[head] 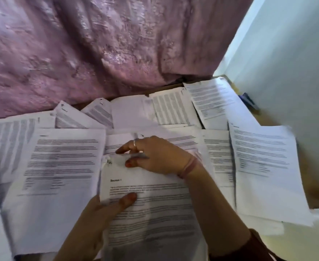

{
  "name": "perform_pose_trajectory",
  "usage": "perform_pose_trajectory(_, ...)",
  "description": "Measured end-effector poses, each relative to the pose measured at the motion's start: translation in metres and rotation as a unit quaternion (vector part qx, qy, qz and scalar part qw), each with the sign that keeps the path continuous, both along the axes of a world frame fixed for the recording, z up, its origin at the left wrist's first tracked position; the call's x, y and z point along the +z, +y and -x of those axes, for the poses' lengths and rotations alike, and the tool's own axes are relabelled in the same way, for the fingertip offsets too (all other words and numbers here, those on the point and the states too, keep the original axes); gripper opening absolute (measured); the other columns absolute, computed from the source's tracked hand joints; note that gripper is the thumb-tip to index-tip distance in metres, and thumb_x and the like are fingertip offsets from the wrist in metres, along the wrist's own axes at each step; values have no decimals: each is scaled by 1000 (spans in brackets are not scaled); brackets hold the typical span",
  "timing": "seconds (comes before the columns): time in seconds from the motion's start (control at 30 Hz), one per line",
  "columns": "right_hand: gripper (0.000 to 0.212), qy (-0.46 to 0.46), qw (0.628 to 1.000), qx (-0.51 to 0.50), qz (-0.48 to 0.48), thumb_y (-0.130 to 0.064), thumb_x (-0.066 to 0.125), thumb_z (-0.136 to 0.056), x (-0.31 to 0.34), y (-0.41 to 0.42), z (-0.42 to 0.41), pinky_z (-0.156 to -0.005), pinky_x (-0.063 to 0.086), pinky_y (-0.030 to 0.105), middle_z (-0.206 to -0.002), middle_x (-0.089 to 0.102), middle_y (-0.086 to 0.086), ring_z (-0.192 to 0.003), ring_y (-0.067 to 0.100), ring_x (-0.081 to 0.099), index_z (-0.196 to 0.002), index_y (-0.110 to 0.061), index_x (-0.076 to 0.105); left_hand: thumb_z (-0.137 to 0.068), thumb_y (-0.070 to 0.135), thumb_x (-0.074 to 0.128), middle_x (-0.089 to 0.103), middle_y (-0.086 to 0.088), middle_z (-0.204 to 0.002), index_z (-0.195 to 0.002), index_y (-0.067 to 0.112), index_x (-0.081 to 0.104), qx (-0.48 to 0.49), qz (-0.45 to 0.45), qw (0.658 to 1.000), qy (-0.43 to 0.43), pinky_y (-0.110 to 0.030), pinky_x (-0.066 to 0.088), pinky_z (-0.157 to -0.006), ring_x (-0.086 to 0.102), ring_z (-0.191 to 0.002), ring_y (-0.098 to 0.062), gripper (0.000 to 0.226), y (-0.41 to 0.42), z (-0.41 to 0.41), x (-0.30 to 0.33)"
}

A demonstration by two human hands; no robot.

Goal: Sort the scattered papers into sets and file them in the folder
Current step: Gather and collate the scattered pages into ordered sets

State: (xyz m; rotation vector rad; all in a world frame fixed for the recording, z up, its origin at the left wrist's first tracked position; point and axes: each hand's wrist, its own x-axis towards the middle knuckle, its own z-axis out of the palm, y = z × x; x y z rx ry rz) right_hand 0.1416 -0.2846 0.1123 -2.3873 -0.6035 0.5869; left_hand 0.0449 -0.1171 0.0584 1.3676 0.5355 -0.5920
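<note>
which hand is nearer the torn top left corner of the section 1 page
Right. The right hand pinches the top edge of the Section 1 page just beside the torn corner; the left hand grips the page's left edge lower down.

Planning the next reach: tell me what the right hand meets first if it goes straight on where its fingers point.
The right hand points left; it would probably first meet the printed sheet lying left of the "Section 1" page.

Printed papers (64,162) cover wooden table (267,119)

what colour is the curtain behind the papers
Pinkish purple curtain, seen in the head view.
</note>
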Motion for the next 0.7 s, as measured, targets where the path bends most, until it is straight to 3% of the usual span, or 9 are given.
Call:
perform_pose_trajectory(0.13,41,-13,999,13,46,-31,56,-96,1,-37,-11,-100,40,31,-134,59,2,-117,21,55,-136,-25,54,-61,15,80,76,-14,-89,-85,12,78,19,2,1000,-3,-32,58,-57,74,-77,-29,25,-43,-8,-6)
perform_pose_trajectory(0.2,40,-23,998,16,59,-30,55,-97,0,-58,-15,-98,39,31,-134,59,2,-118,22,55,-136,-24,53,-60,16,79,76,-14,-89,-79,16,79,11,17,1000,2,-32,58,-60,74,-76,-28,20,-64,-13,-8)
perform_pose_trajectory(0.3,41,-22,998,1,66,-30,54,-97,-7,-85,-19,-99,39,32,-136,57,1,-120,21,54,-138,-25,52,-56,21,82,76,-12,-92,-85,20,79,-13,9,1000,0,-34,57,-68,74,-81,-28,30,-88,-22,-12)
perform_pose_trajectory(0.4,41,-20,998,-21,60,-33,52,-97,-20,-107,-19,-98,42,34,-136,57,0,-119,21,54,-138,-28,50,-54,25,85,76,-11,-92,-96,15,76,-28,-11,1000,-3,-31,59,-58,74,-80,-28,44,-103,-32,-19)
perform_pose_trajectory(0.57,46,-161,978,-40,124,-51,39,-99,-48,-120,-15,-83,43,34,-122,65,0,-103,19,63,-134,-25,53,-53,26,85,76,-11,-85,-81,22,79,-26,-37,999,-15,-30,57,-51,74,-72,-29,29,-119,-39,-28)
perform_pose_trajectory(0.7,60,-258,950,-84,151,-65,35,-92,-60,-135,-3,-82,36,33,-102,72,-3,-89,17,66,-119,-22,65,-41,34,90,77,-8,-85,-80,30,79,-12,-53,997,-51,-25,56,-51,74,-72,-24,41,-127,-42,-35)
